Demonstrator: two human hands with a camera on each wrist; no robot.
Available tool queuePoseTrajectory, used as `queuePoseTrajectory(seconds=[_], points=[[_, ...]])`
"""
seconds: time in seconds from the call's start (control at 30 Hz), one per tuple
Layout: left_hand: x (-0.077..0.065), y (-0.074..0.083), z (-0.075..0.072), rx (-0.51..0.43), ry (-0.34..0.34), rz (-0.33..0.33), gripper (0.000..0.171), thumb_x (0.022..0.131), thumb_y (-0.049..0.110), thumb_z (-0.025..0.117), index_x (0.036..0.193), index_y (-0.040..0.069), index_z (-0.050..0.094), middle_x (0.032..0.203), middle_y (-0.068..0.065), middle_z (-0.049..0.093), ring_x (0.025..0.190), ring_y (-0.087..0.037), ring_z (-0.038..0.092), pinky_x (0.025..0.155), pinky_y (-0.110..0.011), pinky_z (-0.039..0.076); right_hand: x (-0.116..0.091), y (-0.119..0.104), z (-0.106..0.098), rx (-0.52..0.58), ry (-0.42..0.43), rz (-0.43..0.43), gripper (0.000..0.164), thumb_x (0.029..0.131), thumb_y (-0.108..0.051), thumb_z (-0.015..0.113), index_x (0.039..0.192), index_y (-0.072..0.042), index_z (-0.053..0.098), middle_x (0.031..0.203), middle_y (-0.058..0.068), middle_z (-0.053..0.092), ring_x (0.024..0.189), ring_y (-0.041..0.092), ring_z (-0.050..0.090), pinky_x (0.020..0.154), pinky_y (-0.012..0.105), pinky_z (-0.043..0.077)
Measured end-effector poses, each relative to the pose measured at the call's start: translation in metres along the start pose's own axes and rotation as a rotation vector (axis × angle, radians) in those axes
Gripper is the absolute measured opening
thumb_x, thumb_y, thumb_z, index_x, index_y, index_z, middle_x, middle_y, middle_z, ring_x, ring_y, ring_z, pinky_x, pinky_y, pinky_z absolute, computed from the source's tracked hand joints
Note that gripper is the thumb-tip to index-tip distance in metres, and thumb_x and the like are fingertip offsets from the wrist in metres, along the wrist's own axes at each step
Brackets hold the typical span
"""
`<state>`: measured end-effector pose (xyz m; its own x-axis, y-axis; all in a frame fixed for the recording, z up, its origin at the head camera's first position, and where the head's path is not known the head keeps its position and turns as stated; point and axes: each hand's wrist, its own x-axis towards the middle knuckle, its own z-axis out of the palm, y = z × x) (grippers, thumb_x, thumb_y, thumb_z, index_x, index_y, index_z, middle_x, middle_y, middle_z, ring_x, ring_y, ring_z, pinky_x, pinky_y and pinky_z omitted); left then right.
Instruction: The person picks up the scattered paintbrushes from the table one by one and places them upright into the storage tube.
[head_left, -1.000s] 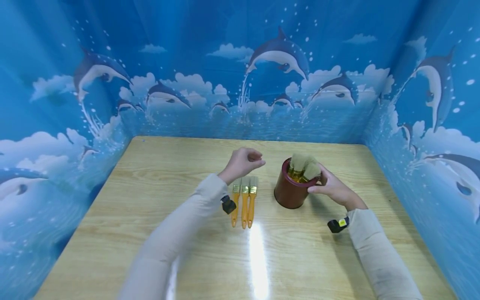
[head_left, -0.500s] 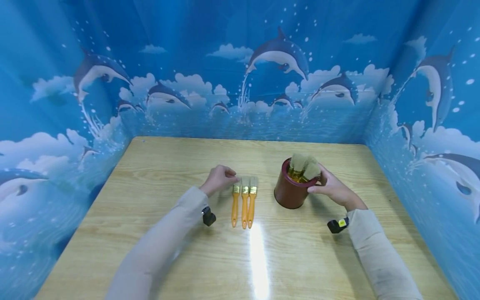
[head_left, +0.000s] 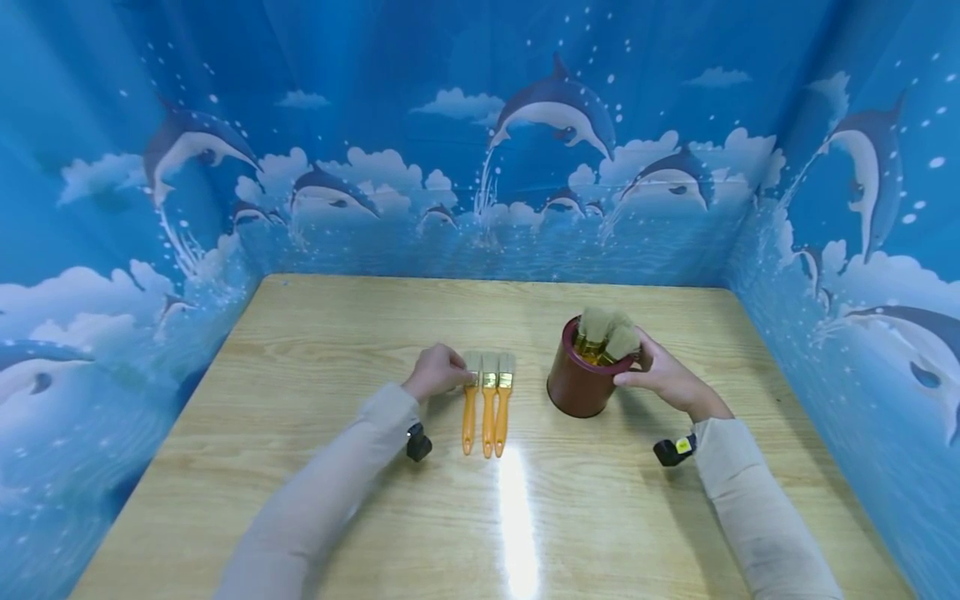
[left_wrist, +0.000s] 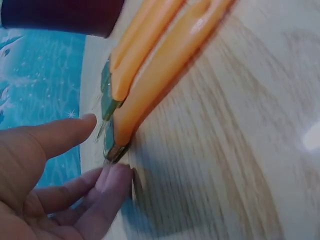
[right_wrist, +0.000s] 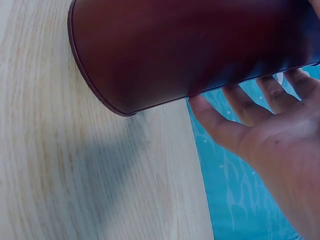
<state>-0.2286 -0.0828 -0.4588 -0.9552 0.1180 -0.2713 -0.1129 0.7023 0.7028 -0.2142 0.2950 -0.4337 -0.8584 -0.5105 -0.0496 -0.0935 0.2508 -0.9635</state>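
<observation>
Paintbrushes, slim and flat-bristled, perhaps wooden-handled

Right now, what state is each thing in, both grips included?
Pot: upright on the table, open-topped
Brushes in the pot: bristles up
Three loose brushes: lying side by side
Left grip: at the leftmost loose brush, thumb and fingers apart
Right grip: holding the pot near its rim
Backdrop: hanging behind the table
</observation>
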Motion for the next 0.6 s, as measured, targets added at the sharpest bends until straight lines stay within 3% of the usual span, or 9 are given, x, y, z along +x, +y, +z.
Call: queuePoseTrajectory(seconds=[0.1, 0.2, 0.33, 0.6], points=[[0.001, 0.004, 0.005, 0.046, 0.018, 0.008, 0.038, 0.078, 0.025, 0.081, 0.056, 0.008, 0.055, 0.05, 0.004, 0.043, 0.045, -0.008, 0.037, 0.042, -0.02, 0.03, 0.0, 0.0, 0.0, 0.001, 0.002, 0.001, 0.089, 0.091, -0.007, 0.065, 0.155, -0.02, 0.005, 0.159, 0.014, 0.011, 0.143, 0.036, 0.014, 0.098, 0.011, 0.034], [0.001, 0.007, 0.01, 0.092, 0.036, 0.016, 0.052, 0.078, 0.024, 0.081, 0.046, 0.012, 0.041, 0.043, 0.005, 0.029, 0.04, -0.008, 0.024, 0.039, -0.02, 0.021, 0.0, 0.001, 0.0, -0.001, 0.001, 0.002, 0.089, 0.09, -0.007, 0.065, 0.155, -0.02, 0.005, 0.159, 0.014, 0.012, 0.142, 0.037, 0.015, 0.098, 0.012, 0.034], [0.003, 0.008, 0.013, 0.113, 0.051, 0.027, 0.056, 0.078, 0.023, 0.081, 0.045, 0.013, 0.037, 0.043, 0.005, 0.025, 0.039, -0.008, 0.022, 0.039, -0.02, 0.02, 0.0, 0.002, 0.0, 0.002, 0.003, 0.001, 0.09, 0.09, -0.007, 0.065, 0.155, -0.019, 0.005, 0.158, 0.015, 0.013, 0.141, 0.037, 0.016, 0.097, 0.013, 0.035], [0.006, 0.002, 0.012, 0.084, 0.058, 0.047, 0.041, 0.074, 0.023, 0.084, 0.051, 0.01, 0.053, 0.047, 0.006, 0.038, 0.045, -0.008, 0.032, 0.043, -0.02, 0.026, 0.0, 0.001, -0.001, 0.005, 0.0, 0.003, 0.09, 0.09, -0.007, 0.065, 0.155, -0.019, 0.005, 0.159, 0.014, 0.011, 0.143, 0.036, 0.013, 0.097, 0.012, 0.034]])
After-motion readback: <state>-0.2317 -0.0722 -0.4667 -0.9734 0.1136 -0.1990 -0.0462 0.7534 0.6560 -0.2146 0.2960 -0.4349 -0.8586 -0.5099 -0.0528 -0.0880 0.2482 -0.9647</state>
